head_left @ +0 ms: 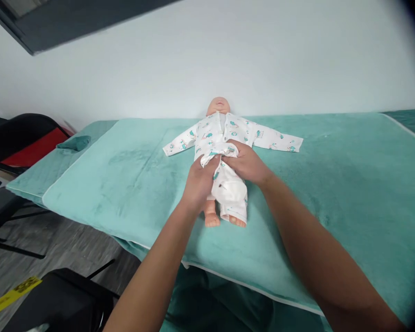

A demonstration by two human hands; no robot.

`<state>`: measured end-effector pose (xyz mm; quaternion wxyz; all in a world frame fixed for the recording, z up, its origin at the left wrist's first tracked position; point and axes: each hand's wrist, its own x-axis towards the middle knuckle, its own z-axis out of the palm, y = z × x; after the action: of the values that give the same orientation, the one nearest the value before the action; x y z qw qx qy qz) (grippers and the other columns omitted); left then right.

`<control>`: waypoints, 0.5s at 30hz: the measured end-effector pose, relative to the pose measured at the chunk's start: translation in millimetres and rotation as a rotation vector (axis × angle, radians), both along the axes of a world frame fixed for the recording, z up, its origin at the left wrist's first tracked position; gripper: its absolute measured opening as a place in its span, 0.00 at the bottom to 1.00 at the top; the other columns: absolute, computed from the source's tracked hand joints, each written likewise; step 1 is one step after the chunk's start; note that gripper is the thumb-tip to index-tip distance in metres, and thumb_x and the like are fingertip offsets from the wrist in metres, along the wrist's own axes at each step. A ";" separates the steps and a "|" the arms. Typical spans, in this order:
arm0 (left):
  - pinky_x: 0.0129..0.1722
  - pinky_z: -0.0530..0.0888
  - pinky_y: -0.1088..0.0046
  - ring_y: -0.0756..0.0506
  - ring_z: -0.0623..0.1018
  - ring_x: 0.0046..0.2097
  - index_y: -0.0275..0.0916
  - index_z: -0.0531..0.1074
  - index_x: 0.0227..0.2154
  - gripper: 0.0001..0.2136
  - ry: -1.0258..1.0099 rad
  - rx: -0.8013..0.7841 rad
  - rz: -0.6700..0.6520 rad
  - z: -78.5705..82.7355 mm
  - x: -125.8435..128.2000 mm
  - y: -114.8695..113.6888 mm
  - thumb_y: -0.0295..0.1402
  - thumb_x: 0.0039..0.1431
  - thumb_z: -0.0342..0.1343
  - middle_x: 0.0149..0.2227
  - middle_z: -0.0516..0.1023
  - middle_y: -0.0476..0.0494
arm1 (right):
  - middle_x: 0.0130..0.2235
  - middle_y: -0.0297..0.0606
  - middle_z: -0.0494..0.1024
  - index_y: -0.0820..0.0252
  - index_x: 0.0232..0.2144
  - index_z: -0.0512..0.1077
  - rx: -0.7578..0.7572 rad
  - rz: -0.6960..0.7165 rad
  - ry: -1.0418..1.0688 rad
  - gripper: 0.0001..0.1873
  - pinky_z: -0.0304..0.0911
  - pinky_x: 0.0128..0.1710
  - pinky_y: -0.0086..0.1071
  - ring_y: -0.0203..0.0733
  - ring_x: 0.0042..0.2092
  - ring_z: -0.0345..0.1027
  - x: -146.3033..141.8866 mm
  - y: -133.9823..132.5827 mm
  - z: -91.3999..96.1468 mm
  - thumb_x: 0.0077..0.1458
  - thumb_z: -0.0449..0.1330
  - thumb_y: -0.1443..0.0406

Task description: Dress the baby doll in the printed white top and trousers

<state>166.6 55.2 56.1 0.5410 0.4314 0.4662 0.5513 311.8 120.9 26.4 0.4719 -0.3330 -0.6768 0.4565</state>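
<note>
A baby doll point(218, 106) lies on its back, dressed in a white baby outfit point(240, 131) with a small teal print. The sleeves stretch out to both sides, and the front parts at the neck. Over the doll's lower belly, my left hand point(201, 177) pinches a bunched part of the outfit's cloth. My right hand point(249, 161) grips the same cloth just beside it, with fingers closed and partly hidden in the fabric. Below my hands a white rounded fold point(232, 191) of cloth hangs over the legs. Two bare feet point(212, 219) stick out at the bottom.
The doll lies on a bed with a teal plush cover point(124, 184), against a white wall point(280, 55). Black chairs point(62, 299) stand at the lower left, one near a yellow strip point(14, 295). A dark-framed panel point(72, 23) juts in at upper left.
</note>
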 end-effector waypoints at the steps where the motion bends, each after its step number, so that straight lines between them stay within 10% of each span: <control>1: 0.44 0.73 0.68 0.43 0.79 0.42 0.38 0.77 0.45 0.18 0.018 -0.017 0.026 -0.3 1.3 -7.0 0.44 0.57 0.66 0.40 0.82 0.42 | 0.40 0.35 0.80 0.58 0.37 0.74 0.027 -0.024 -0.054 0.09 0.65 0.46 0.36 0.45 0.45 0.72 -0.7 -0.6 0.7 0.55 0.63 0.61; 9: 0.32 0.70 0.76 0.49 0.75 0.35 0.41 0.76 0.45 0.14 -0.160 -0.215 0.148 0.5 10.3 -72.0 0.42 0.61 0.62 0.38 0.78 0.46 | 0.36 0.34 0.80 0.58 0.34 0.76 0.018 0.222 -0.470 0.08 0.61 0.35 0.32 0.43 0.39 0.72 5.2 -11.6 15.2 0.52 0.63 0.61; 15: 0.42 0.73 0.73 0.46 0.78 0.46 0.38 0.75 0.45 0.13 -0.395 -0.290 0.213 6.0 11.9 -108.5 0.40 0.62 0.62 0.46 0.79 0.41 | 0.37 0.33 0.81 0.57 0.34 0.78 0.117 0.222 -0.722 0.09 0.57 0.36 0.31 0.41 0.39 0.71 6.5 -12.7 21.2 0.47 0.64 0.63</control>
<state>178.5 -53.3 62.1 0.6166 0.1818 0.4683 0.6062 318.3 108.1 47.5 0.1689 -0.3698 -0.8563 0.3187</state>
